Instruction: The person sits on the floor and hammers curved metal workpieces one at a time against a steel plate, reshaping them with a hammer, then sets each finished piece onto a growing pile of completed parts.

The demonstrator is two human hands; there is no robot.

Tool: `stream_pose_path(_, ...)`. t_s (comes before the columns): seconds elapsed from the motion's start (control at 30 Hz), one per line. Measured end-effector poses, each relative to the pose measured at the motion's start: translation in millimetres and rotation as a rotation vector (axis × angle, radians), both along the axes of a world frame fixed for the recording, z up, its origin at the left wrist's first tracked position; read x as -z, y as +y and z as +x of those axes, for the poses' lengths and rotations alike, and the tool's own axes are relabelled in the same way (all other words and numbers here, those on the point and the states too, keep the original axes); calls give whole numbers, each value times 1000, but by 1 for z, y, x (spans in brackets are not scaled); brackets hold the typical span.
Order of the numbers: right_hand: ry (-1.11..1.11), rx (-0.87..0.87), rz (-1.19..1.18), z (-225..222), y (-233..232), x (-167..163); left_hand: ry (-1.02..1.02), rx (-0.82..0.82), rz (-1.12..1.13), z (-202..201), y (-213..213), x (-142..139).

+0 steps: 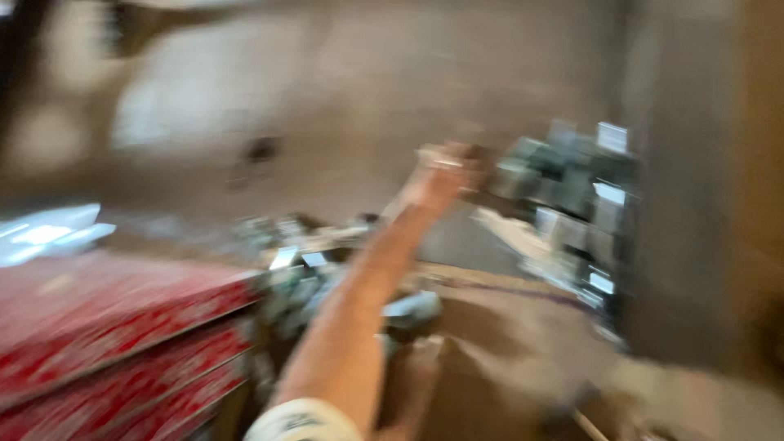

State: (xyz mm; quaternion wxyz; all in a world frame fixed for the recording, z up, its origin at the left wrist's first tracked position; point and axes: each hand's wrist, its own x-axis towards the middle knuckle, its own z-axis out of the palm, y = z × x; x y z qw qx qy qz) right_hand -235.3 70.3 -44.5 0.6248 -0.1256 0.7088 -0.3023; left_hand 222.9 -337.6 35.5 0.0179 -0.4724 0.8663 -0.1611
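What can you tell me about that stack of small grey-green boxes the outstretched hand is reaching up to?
The stack of small boxes stands at the right of the view, against a dull brown wall. The boxes look like grey-green cardboard packs with pale, whitish end faces, piled several high in uneven rows. Motion blur hides any finer detail. The outstretched hand, on a bare arm rising from below, meets the stack's upper left edge; whether it grips a box cannot be told. More such packs lie lower down, beside the red cartons.

One bare forearm (359,302) in view, heavily motion-blurred, with a pale rolled sleeve cuff (302,420) bearing a dark smudge of marking at the bottom edge and a thin light band (445,163) across the grip.
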Motion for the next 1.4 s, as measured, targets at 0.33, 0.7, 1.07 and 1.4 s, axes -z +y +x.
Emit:
stream_pose_path(0.33, -208, -81, 81, 10, 30, -89, 153, -273, 281, -24, 30, -30)
stream_pose_path(0.7, 362, -152, -353, 22, -18, -107, 2267, -802, 1494, -98, 211, -39)
stream_pose_path(1.07, 633, -371, -638, 50, -45, -138, 2016, -803, 1606, -121, 291, -15)
stream_pose_path(1.4, 852, -484, -781, 62, -55, -128, 1986, -827, 1557, -124, 297, 13)
